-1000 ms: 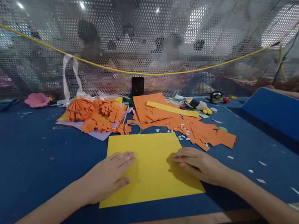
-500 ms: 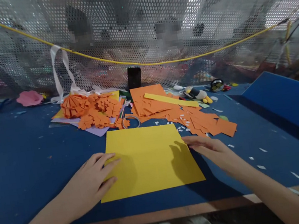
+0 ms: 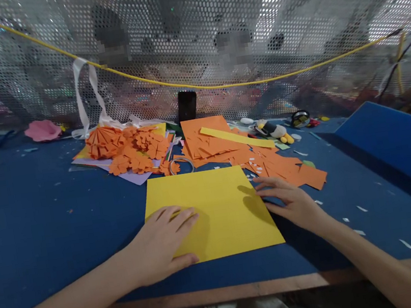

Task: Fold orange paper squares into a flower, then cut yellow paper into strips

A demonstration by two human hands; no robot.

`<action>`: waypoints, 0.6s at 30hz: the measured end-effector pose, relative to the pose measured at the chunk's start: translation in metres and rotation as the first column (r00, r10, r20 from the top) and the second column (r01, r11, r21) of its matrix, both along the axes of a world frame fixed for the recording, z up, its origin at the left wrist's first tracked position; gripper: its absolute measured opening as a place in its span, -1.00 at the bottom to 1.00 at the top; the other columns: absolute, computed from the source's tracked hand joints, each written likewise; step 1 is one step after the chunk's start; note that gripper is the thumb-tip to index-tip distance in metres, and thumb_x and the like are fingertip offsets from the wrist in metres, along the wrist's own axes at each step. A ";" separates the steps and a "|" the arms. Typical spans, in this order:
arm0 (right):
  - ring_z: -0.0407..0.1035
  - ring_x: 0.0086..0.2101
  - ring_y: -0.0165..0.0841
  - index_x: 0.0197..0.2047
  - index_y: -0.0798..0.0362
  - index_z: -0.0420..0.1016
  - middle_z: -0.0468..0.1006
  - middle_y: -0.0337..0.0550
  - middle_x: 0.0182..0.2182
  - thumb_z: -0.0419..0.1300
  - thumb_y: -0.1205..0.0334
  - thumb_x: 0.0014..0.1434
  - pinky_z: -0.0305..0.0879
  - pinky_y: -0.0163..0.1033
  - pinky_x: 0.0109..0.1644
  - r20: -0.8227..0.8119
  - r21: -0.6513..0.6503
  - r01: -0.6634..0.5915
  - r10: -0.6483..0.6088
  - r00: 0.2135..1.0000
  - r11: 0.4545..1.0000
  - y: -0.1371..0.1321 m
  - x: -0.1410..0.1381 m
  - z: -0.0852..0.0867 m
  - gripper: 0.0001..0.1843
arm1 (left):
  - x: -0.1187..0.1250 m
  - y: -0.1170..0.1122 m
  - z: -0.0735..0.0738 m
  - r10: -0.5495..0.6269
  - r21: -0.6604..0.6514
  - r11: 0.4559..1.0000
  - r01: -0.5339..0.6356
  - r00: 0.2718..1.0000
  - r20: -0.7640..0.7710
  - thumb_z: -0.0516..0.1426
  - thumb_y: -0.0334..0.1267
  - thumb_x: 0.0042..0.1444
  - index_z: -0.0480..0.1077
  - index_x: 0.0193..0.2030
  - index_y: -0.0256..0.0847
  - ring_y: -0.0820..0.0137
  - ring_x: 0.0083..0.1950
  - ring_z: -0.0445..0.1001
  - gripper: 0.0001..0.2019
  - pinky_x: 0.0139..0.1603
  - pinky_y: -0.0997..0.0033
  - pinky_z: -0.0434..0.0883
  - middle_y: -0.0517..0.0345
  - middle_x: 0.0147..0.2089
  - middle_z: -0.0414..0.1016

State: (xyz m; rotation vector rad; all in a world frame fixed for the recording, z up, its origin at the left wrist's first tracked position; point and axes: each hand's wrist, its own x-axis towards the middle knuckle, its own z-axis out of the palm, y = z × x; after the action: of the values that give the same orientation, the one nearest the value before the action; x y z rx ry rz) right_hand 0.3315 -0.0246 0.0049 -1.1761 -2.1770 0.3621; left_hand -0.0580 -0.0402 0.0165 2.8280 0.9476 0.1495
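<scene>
A yellow sheet of paper (image 3: 222, 213) lies flat on the blue tabletop (image 3: 48, 239) in front of me. My left hand (image 3: 164, 240) rests over its left side, fingers spread and palm down, holding nothing. At the sheet's right edge is my right hand (image 3: 290, 200), its fingers stretched out and apart, with the tips at or just beside the edge. Whether those fingertips touch the paper I cannot tell. Beyond the sheet lie orange paper pieces (image 3: 207, 141) with a yellow strip (image 3: 237, 138) across them.
Orange paper flowers (image 3: 131, 149) are heaped at the back left, near a metal ring (image 3: 181, 166). A phone (image 3: 187, 105) leans against the perforated screen. A plush toy (image 3: 273, 129) and a tape roll (image 3: 300, 118) lie at the back right. A blue board (image 3: 401, 145) stands at the right.
My left hand has slid to the right, further onto the yellow sheet. My right hand has shifted slightly, with its fingers more spread. The sheet looks nearly unmoved.
</scene>
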 end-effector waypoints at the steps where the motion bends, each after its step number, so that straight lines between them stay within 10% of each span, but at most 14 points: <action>1: 0.51 0.06 -0.13 -0.03 -0.11 0.65 0.54 0.04 0.15 0.19 0.27 0.31 0.53 0.01 0.08 0.079 0.057 -0.031 0.027 0.997 0.998 0.000 0.000 0.000 -0.75 | 0.003 0.001 0.000 -0.016 -0.005 1.000 0.016 1.000 0.007 0.10 0.21 0.23 0.12 0.44 -0.12 0.00 0.33 0.24 -0.25 0.33 0.03 0.14 -0.03 0.43 0.25; 8: 0.26 0.30 -0.15 0.43 -0.09 0.21 0.41 -0.02 0.29 0.04 0.34 0.36 0.29 0.07 0.32 0.400 -0.028 -0.339 0.321 0.858 0.940 -0.009 -0.015 0.008 -0.40 | 0.025 0.000 -0.002 -0.076 -0.054 0.996 0.075 0.997 -0.011 0.05 0.45 0.07 0.10 0.46 -0.29 -0.17 0.45 0.09 0.01 0.41 -0.12 0.05 -0.33 0.49 0.08; 13: 0.29 0.28 -0.18 0.42 -0.13 0.23 0.41 -0.04 0.29 0.03 0.26 0.39 0.29 -0.02 0.32 0.282 -0.139 -0.333 0.359 0.889 0.933 -0.012 -0.015 0.012 -0.44 | 0.018 -0.010 0.024 -0.059 -0.112 0.992 0.050 0.995 -0.076 0.13 0.06 0.22 0.04 0.49 -0.34 -0.19 0.47 0.10 -0.19 0.35 -0.11 0.20 -0.37 0.49 0.09; 18: 0.33 0.25 -0.16 0.31 -0.14 0.42 0.51 -0.04 0.22 0.06 0.10 0.41 0.34 -0.03 0.29 0.107 -0.296 -0.305 0.348 0.931 0.905 -0.012 -0.008 0.021 -0.56 | -0.006 0.000 0.067 0.097 -0.150 0.982 -0.117 0.986 -0.138 -0.04 -0.29 0.35 0.04 0.50 -0.17 0.19 -0.22 0.66 -0.42 -0.22 0.27 0.50 -0.02 -0.12 0.67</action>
State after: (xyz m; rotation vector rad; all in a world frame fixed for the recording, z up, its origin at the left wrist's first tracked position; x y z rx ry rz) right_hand 0.3235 -0.0367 0.0255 -1.0024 -2.5321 0.7614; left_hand -0.0637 -0.0407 0.0830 2.6697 1.0880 -0.0959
